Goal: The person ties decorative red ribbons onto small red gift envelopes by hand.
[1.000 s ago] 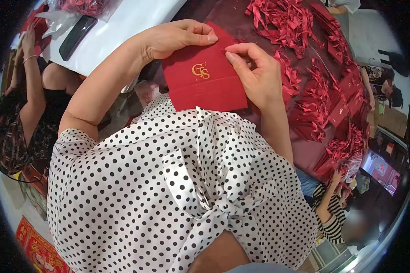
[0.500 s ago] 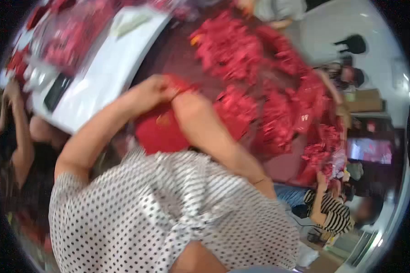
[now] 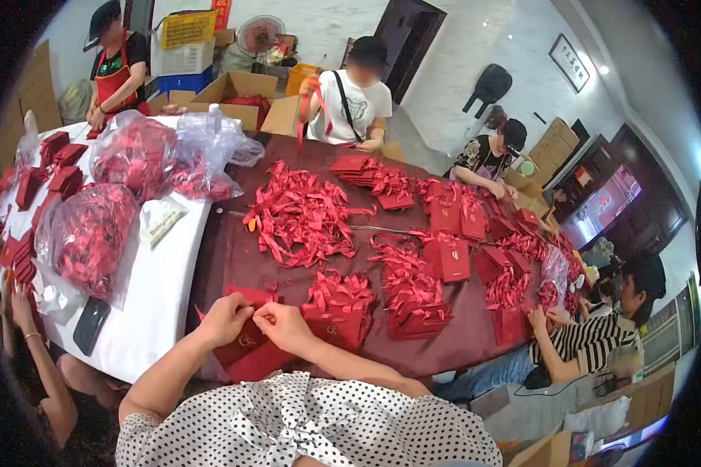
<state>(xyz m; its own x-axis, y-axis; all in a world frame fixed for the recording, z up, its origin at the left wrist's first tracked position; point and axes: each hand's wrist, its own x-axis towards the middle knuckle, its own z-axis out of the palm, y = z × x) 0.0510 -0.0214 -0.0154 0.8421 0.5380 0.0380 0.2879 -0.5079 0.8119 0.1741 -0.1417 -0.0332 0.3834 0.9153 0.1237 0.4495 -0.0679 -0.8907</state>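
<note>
Both my hands meet over a red paper bag (image 3: 245,359) with a gold logo, lying at the near edge of the dark red table. The fingers of my left hand (image 3: 227,321) are pinched, and a bit of red ribbon (image 3: 200,313) shows beside them. Close against it, my right hand (image 3: 285,327) pinches at the same spot; the ribbon between the fingertips is mostly hidden. Just right of my hands lies a stack of red bags (image 3: 343,331) with ribbon loops on top.
A loose heap of red ribbons (image 3: 300,214) and more bag stacks (image 3: 413,296) cover the dark red table (image 3: 241,183). On the white table (image 3: 160,288) at left are filled plastic bags (image 3: 93,241), a phone (image 3: 92,325) and a tissue pack (image 3: 162,220). Several people work around the tables.
The view has swung up and levelled, bringing more of the room into sight. My forearms were close to crossing at a red ribbon; now my hands meet side by side over the bag.
</note>
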